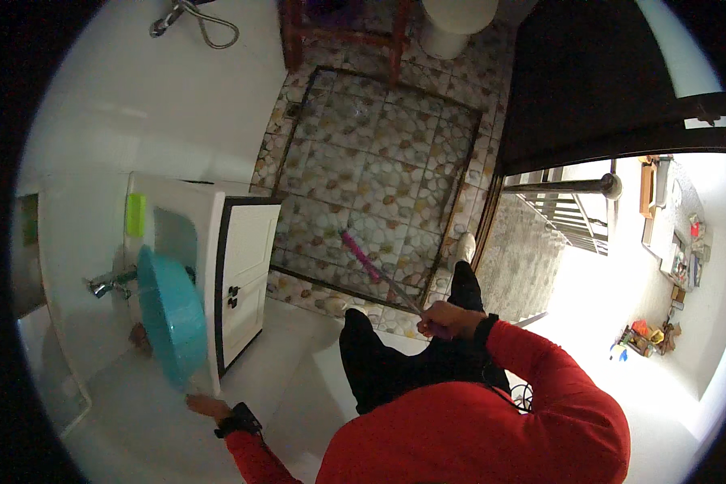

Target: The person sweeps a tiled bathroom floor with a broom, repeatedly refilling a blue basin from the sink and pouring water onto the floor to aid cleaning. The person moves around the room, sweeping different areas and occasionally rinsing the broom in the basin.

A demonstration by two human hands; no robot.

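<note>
Right hand [440, 320] wrapped round a long-handled brush [360, 255], left hand [208, 406] near a turquoise basin [172, 315]

At the lower centre of the frame, the brush's grey handle [403, 295] is gripped by the right hand, whose fingers are curled into a fist. The pink bristled end is pointed up and to the left, over the stone-patterned floor [363, 177] at the middle of the frame; whether the tiles are touched by it cannot be told. At the lower left, the left hand is held just beside the lower end of the basin. Its fingers are too small and dim to be read, so whether they are spread or pressed together cannot be told, nor whether the rim is touched.

The basin is seen tilted at the white sink [143, 187] on the left, next to a metal faucet [109, 283]. A bright green object [135, 214] is placed on the sink's edge. Below the sink, a white cabinet [250, 266] is fitted with dark knobs. At the top of the frame, a reddish-brown wooden frame [343, 36] and a white toilet [446, 36] are partly shown. The upper right is filled by a dark door panel [593, 81], and a railing [565, 214] is seen below it. Both arms are covered by red sleeves [532, 355].
</note>
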